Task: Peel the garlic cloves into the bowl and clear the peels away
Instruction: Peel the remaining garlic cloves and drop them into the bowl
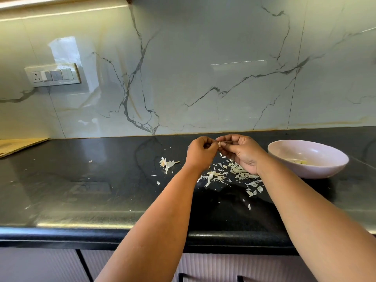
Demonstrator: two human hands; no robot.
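The clove (219, 144) is held between both hands, above the surface (101, 190). The left hand (201, 152) pinches it with curled fingers; the right hand (242, 152) grips it from the other side, fingers also curled. Peels (234, 174) lie scattered on the surface beneath and just behind the hands. A garlic remnant (166, 163) lies left of the left hand. The bowl (317, 169) stands right of the right hand, holding peeled pieces.
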